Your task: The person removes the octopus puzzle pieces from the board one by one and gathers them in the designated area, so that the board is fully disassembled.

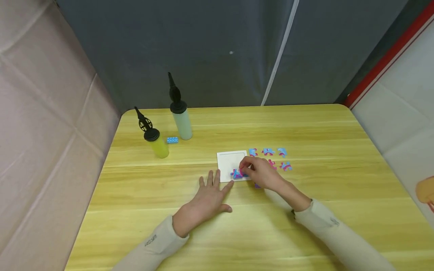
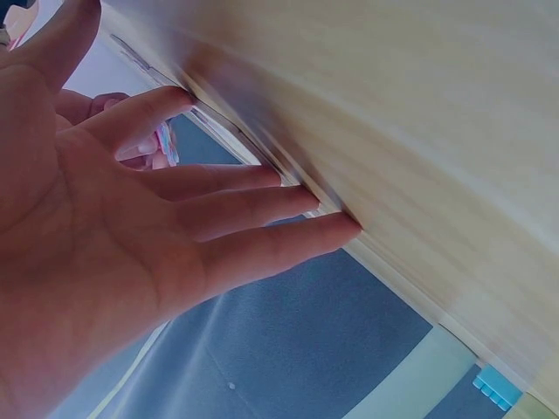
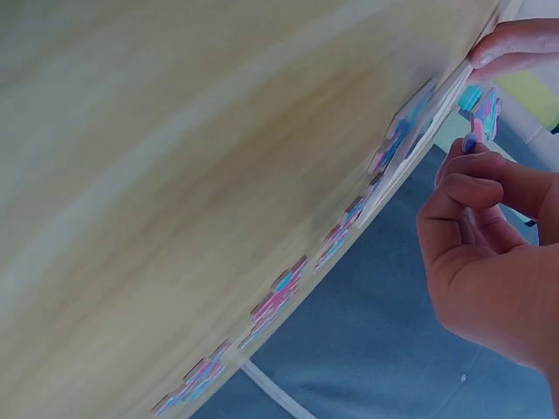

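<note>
My right hand (image 1: 262,174) pinches a pink-and-blue jigsaw piece (image 3: 486,118) between thumb and fingers, raised off the surface in the right wrist view. From the head view, the jigsaw piece (image 1: 236,173) overlaps the lower part of a white puzzle frame (image 1: 227,160). Spread and nearly straight, the fingers of my left hand (image 1: 207,197) rest with their tips at the frame's near-left edge and on the table beside it. Several loose jigsaw pieces (image 1: 268,151) lie right of the frame, some partly hidden behind my right hand.
Two black-topped bottles, one yellow (image 1: 159,147) and one pale green (image 1: 183,124), stand on the wooden table (image 1: 135,210) at the back left. A small blue toy brick (image 1: 172,140) lies between them. A dark curtain (image 1: 203,45) hangs behind the far edge.
</note>
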Demonstrator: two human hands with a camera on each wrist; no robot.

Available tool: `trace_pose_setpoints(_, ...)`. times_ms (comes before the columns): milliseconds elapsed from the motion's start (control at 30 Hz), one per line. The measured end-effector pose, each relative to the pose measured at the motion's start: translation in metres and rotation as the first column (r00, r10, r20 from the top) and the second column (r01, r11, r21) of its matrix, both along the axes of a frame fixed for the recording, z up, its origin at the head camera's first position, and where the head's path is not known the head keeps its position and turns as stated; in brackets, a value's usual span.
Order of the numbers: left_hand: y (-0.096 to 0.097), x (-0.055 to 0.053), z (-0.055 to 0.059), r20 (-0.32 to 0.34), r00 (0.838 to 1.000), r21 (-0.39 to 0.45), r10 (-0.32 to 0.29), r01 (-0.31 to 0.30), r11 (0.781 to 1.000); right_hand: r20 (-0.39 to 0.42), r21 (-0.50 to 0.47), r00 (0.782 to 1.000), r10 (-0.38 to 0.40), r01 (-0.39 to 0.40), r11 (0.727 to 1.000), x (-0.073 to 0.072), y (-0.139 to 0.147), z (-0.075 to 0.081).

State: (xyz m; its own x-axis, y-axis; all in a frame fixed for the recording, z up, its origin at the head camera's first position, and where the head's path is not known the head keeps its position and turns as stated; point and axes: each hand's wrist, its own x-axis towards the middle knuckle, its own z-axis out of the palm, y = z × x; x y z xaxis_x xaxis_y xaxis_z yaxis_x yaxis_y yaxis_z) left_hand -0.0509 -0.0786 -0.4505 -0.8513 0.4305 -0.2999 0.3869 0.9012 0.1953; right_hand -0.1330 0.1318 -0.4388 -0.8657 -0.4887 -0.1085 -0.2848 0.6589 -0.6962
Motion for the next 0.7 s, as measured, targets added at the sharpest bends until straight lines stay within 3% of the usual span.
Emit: trace_pose_setpoints(700, 0.0, 0.002, -0.001, -0.005, 1.0, 0.011, -0.009, 0.009, 1.0, -0.019, -0.025, 1.0, 0.02, -0.02, 0.999, 0.001, 0.028, -0.003)
